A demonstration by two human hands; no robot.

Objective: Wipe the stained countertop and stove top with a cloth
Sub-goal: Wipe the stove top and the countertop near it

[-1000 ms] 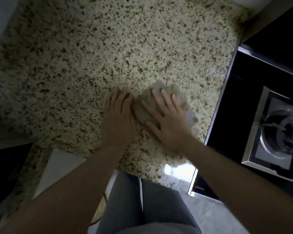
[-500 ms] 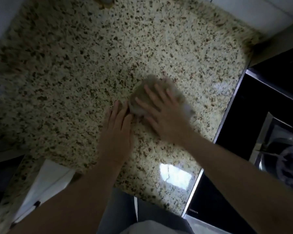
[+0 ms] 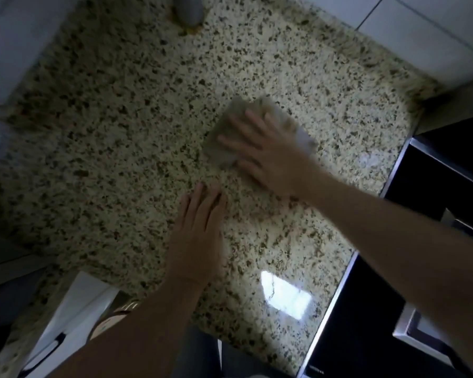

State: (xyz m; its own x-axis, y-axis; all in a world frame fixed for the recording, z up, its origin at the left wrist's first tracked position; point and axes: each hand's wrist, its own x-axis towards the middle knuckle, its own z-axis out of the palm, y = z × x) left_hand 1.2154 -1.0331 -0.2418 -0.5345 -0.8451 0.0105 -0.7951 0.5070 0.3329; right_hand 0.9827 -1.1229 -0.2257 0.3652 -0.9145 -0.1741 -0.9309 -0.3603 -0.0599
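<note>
The right hand (image 3: 271, 154) lies flat, fingers spread, on the folded cloth (image 3: 230, 137), pressing it to the worktop (image 3: 120, 132) toward its back right corner, likely to scrub. The left hand (image 3: 200, 236), grip open, rests near the front edge, probably bracing. The stove top (image 3: 434, 200) looks unwiped.

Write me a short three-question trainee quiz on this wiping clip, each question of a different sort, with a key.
1. True or false: the right hand presses the cloth flat on the countertop with straight fingers.
2. Multiple choice: where is the left hand? A) on the cloth B) flat on the bare countertop, apart from the cloth C) on the stove
3. Fill in: the black stove lies on the ____ side of the countertop.

Key: 1 true; 2 B; 3 right.
</note>
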